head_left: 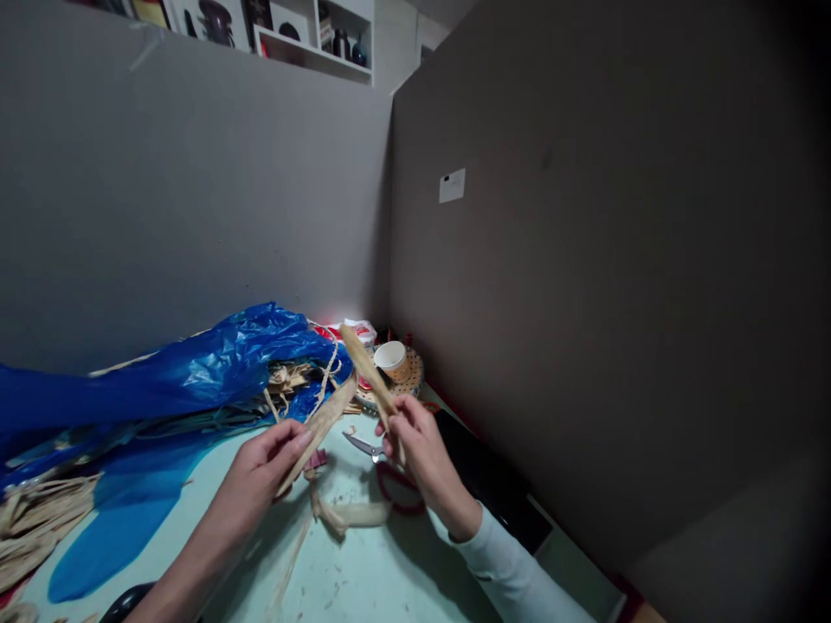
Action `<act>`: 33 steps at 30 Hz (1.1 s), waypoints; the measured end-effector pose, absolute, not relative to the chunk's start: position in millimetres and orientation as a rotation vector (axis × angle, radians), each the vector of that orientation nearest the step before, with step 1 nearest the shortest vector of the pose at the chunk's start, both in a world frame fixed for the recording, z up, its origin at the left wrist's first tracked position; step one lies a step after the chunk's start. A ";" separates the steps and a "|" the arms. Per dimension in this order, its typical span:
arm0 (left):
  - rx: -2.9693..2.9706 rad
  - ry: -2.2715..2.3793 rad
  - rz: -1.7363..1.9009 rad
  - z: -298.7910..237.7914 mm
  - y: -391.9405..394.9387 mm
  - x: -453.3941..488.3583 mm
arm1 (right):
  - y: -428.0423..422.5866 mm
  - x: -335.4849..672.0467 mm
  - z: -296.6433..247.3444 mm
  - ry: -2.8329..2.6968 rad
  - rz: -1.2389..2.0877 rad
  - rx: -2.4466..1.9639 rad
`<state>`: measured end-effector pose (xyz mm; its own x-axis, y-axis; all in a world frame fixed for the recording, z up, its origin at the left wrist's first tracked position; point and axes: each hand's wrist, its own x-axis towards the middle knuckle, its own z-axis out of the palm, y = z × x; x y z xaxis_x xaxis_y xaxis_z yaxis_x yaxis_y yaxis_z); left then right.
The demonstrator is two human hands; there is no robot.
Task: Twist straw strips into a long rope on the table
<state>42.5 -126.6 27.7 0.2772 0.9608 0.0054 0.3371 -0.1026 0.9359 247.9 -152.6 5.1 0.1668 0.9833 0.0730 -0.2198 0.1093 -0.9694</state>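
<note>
My left hand (pixel 278 452) pinches a flat, pale strip of dried plant fibre (pixel 332 407) between thumb and fingers. A second, yellower strip of dried fibre (pixel 364 363) is gripped in my right hand (pixel 415 441) and points up and away. The far parts of the two strips come close together; whether they touch I cannot tell. Under my right hand lie scissors with grey blades (pixel 363 445) and dark red handles, partly covered by the hand. Below, on the pale green tabletop (pixel 351 580), rests a knotted fibre piece (pixel 331 512) with a loose tail.
A blue plastic bag (pixel 240 355) with dried fibre spilling out covers the left side. A bundle of fibre strips (pixel 45 519) lies at far left. Behind my hands, a paper cup (pixel 390 356) stands on a dotted round tray (pixel 415 381). Grey partitions (pixel 195 190) close off the back and right.
</note>
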 end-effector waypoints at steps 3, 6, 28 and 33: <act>1.819 1.449 0.946 33.6 -115.2 23.3 | -147.7 269.9 10.5 -0.850 0.968 -1.036; 2.082 1.792 0.859 42.1 -102.4 8.5 | -147.4 284.5 16.1 -0.804 0.940 -0.977; 2.765 2.029 0.219 9.3 -5.4 115.4 | -148.9 286.9 18.9 -0.798 1.021 -1.023; 2.897 1.998 0.199 11.7 3.1 96.0 | -146.5 285.7 14.4 -0.811 1.050 -1.034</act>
